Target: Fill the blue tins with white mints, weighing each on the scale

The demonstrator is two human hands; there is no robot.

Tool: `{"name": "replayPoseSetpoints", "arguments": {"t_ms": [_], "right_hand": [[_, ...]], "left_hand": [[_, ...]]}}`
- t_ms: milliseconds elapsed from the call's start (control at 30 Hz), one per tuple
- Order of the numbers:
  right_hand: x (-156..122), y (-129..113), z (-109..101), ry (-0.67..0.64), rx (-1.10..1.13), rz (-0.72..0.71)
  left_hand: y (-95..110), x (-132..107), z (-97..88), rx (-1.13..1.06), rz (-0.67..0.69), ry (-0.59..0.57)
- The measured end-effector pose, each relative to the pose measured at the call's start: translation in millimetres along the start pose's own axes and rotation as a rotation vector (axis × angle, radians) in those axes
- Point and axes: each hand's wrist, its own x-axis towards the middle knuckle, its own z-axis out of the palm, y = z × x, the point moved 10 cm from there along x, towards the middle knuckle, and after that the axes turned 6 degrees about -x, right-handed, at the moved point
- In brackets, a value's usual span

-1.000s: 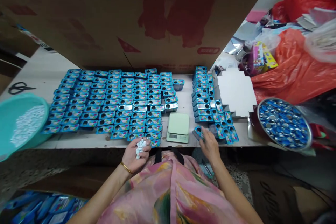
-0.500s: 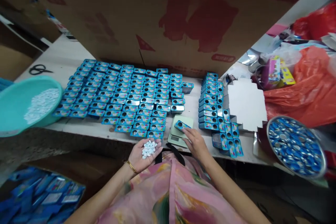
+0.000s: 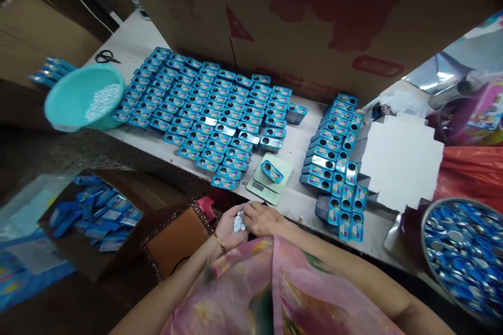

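Small white candies [image 3: 239, 221] lie in the palm of my left hand [image 3: 230, 230], which is cupped around them below the table's front edge. My right hand [image 3: 261, 219] meets it from the right, its bent fingers touching the edge of the pile; whatever is between the fingertips is hidden. Just beyond both hands, a blue tin [image 3: 272, 171] with a round dark opening rests at an angle on a pale green kitchen scale [image 3: 259, 188]. Rows of similar blue tins [image 3: 212, 110] stand to the left of the scale, and a smaller group of tins [image 3: 334, 167] to its right.
At the left stands a turquoise basin [image 3: 65, 102] of white candies, near black scissors [image 3: 106, 56]. A white card sheet [image 3: 401, 162] and a round metal bowl [image 3: 424, 230] of blue-silver pieces are on the right. A big cardboard box [image 3: 298, 26] walls off the back; an open carton [image 3: 145, 188] of blue packs sits lower left.
My right hand has let go of the tin on the scale and moved to the candies in my left palm. The view has turned and shifted.
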Motion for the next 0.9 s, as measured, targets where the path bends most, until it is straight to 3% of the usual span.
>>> {"name": "replayPoseSetpoints", "arguments": {"t_ms": [200, 433, 567, 667, 800, 900], "right_hand": [[-4.4, 5.0, 2.1, 0.021, 0.019, 0.025], [-3.6, 21.3, -18.3, 0.082, 0.115, 0.15], [-7.5, 59.7, -49.7, 0.356, 0.442, 0.332], [-12.5, 94.3, -65.0, 0.471, 0.521, 0.454], [-11.5, 128.9, -67.9, 0.415, 0.355, 0.571], [-6.6, 140.5, -59.7, 0.354, 0.265, 0.609]], "left_hand": [[1.5, 4.3, 6.1, -0.017, -0.033, 0.006], [15.5, 2.2, 19.3, -0.003, -0.069, -0.01], [34.8, 11.6, 36.7, 0.018, -0.01, -0.047], [51.6, 24.2, 50.4, 0.037, 0.03, -0.069], [68.5, 33.0, 52.7, 0.057, 0.052, -0.06], [72.2, 29.0, 44.6, 0.054, 0.056, -0.049]]}}
